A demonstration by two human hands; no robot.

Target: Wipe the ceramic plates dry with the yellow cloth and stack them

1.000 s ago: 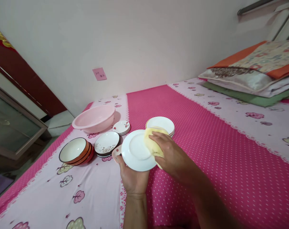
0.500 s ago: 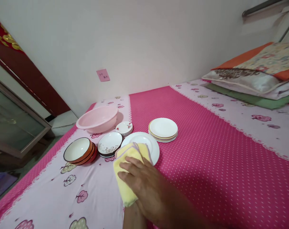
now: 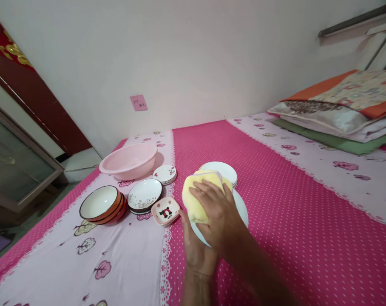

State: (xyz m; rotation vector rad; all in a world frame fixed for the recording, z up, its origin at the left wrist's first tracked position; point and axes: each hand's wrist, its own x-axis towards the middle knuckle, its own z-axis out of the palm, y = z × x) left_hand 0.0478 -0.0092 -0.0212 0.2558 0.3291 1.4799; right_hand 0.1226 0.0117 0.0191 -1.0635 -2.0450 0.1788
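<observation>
My left hand (image 3: 194, 250) grips a white plate (image 3: 240, 206) from below and holds it above the pink bedspread. My right hand (image 3: 220, 212) presses a folded yellow cloth (image 3: 196, 191) against the plate's upper face, its fingers curled over the cloth. Most of the plate is hidden behind the cloth and my right hand. Just behind them lies a stack of white plates (image 3: 223, 168).
To the left lie a small pink cat dish (image 3: 165, 210), a stack of patterned plates (image 3: 144, 194), orange bowls (image 3: 103, 204), small floral saucers (image 3: 164, 173) and a pink basin (image 3: 128, 159). Folded bedding (image 3: 342, 110) is piled at the far right. The bed edge runs along the left.
The plate and both hands have shifted to the right, uncovering the small cat dish. The cloth has moved from the plate's near left edge up over its face.
</observation>
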